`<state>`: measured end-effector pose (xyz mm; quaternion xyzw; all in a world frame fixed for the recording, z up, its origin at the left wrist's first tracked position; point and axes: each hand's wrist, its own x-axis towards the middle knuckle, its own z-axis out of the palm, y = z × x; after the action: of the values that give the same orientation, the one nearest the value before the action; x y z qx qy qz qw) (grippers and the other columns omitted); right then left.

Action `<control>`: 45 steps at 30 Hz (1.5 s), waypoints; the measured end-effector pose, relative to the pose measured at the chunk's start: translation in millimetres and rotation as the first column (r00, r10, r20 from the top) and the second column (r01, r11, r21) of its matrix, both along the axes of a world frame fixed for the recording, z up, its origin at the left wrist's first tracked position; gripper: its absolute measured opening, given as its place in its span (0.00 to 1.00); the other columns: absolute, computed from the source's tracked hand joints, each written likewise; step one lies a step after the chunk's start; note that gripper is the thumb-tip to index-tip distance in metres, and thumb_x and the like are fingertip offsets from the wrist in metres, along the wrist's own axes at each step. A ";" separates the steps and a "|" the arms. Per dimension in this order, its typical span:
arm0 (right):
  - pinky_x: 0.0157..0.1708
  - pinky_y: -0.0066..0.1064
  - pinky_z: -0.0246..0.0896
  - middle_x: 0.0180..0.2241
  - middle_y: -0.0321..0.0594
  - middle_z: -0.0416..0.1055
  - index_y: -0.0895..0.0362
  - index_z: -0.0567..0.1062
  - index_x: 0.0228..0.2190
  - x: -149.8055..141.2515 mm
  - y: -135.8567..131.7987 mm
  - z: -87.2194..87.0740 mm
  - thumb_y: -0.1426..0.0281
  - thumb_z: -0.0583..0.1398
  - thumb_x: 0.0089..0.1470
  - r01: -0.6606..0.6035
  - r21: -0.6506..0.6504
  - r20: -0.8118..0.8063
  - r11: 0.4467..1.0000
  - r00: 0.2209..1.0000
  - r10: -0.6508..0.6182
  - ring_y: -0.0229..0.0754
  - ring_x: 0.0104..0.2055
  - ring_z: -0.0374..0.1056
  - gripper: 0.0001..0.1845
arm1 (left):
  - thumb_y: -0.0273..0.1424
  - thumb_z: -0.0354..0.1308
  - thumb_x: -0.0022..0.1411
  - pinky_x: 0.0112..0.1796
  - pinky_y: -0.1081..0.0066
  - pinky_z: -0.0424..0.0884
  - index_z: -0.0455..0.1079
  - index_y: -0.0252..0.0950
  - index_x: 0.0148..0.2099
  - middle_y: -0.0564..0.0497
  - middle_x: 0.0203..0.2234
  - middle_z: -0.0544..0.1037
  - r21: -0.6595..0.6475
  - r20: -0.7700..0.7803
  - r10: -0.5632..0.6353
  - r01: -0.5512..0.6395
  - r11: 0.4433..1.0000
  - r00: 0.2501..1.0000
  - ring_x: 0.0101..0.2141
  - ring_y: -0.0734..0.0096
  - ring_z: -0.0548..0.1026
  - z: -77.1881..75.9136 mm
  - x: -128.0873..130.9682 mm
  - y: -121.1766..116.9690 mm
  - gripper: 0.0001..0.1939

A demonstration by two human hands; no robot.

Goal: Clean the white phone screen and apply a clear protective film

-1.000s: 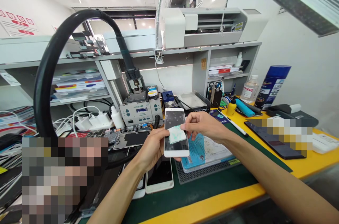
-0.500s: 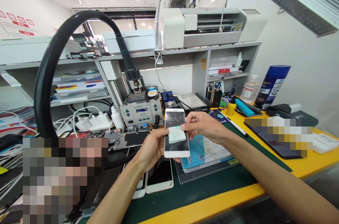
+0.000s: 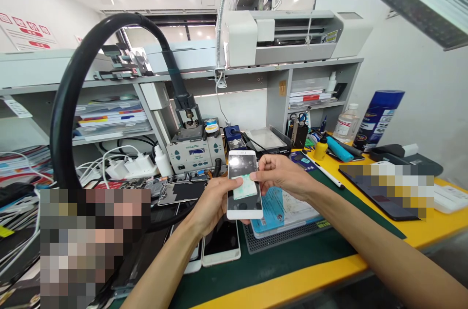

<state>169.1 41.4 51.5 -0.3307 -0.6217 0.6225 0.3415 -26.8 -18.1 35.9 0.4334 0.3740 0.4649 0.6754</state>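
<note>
Above the green mat, my left hand (image 3: 214, 204) is closed around a white smartphone (image 3: 243, 163) by its left side, screen facing up. A small square white pad with green blotches (image 3: 245, 189) lies on the lower half of the screen. My left thumb rests on the pad's upper left edge. The fingers of my right hand (image 3: 280, 175) are pinched together at its upper right corner. Whether the pad is cloth or paper I cannot tell. Beneath my left hand lies another white phone (image 3: 221, 245) with a dark screen.
A hot-air station (image 3: 195, 155) with a thick black hose (image 3: 60, 119) stands behind and left. Papers in a blue-and-clear folder (image 3: 272, 211) lie right of the phone. A yellow bottle (image 3: 321, 148), a white pen (image 3: 323, 170) and a dark tablet-like panel (image 3: 369, 192) are farther right.
My left thumb has moved from the phone's edge onto the pad's upper left edge. My right hand stays at the pad's upper right corner. The view has shifted slightly.
</note>
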 end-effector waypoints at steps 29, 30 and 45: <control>0.23 0.28 0.69 0.25 0.33 0.71 0.58 0.68 0.26 -0.2 -4.2 1.6 0.67 0.75 0.36 -0.094 0.041 -0.005 0.995 0.996 0.095 0.36 0.25 0.69 0.23 | 0.31 0.57 0.62 0.19 0.59 0.77 0.76 0.23 0.42 0.37 0.30 0.82 -0.005 0.012 0.060 -0.060 0.998 0.998 0.23 0.56 0.79 -3.8 1.2 2.4 0.14; 0.22 0.28 0.68 0.24 0.33 0.71 0.58 0.67 0.26 -0.2 -4.4 1.5 0.67 0.75 0.36 -0.095 0.042 -0.001 0.995 0.995 0.095 0.36 0.25 0.69 0.23 | 0.31 0.56 0.62 0.18 0.59 0.78 0.75 0.23 0.42 0.37 0.30 0.82 -0.009 0.012 0.066 -0.065 0.998 0.998 0.23 0.55 0.79 -3.2 1.2 2.4 0.14; 0.23 0.28 0.68 0.24 0.33 0.72 0.59 0.68 0.25 0.7 -7.2 5.4 0.66 0.75 0.36 -0.126 0.062 0.009 0.990 0.992 0.126 0.36 0.23 0.69 0.22 | 0.37 0.59 0.63 0.19 0.58 0.78 0.76 0.24 0.42 0.38 0.29 0.81 -0.019 -0.019 0.021 -0.022 1.000 1.000 0.22 0.57 0.79 -6.4 -2.0 5.1 0.17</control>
<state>169.7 34.2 56.9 -0.2816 -0.6616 0.6221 0.3099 -28.8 -13.0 29.5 0.4271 0.3893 0.4645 0.6710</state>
